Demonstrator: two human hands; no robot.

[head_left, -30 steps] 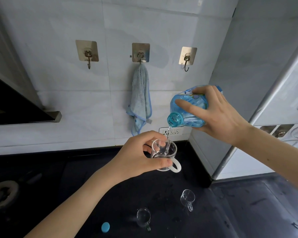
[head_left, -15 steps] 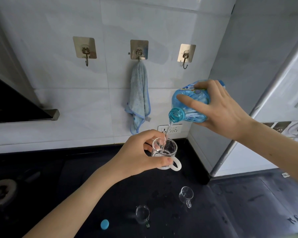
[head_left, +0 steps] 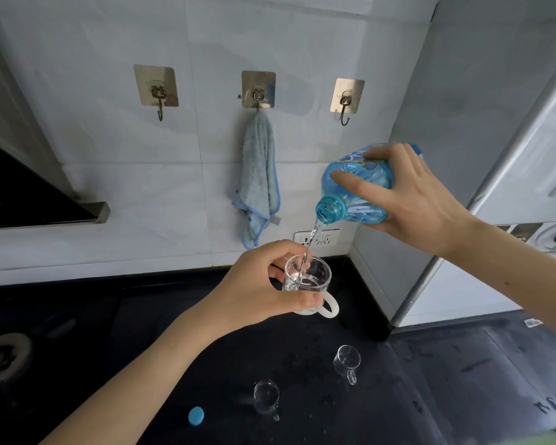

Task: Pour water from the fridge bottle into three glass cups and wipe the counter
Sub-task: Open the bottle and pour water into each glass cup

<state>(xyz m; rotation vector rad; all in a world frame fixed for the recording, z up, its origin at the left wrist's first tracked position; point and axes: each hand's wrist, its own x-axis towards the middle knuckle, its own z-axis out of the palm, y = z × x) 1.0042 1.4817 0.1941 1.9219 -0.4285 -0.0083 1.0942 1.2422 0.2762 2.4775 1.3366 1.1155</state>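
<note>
The right hand gripped the tilted blue bottle, water streaming into a glass cup held above the black tabletop by the left hand; two more cups stood nearer.

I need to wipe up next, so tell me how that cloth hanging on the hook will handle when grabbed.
The cloth hangs in soft folds from the middle hook, so it is probably floppy and will likely sag around a hand. It looks fluffy and thin, so probably light. Lift it upward: its loop may catch on the hook.
</note>
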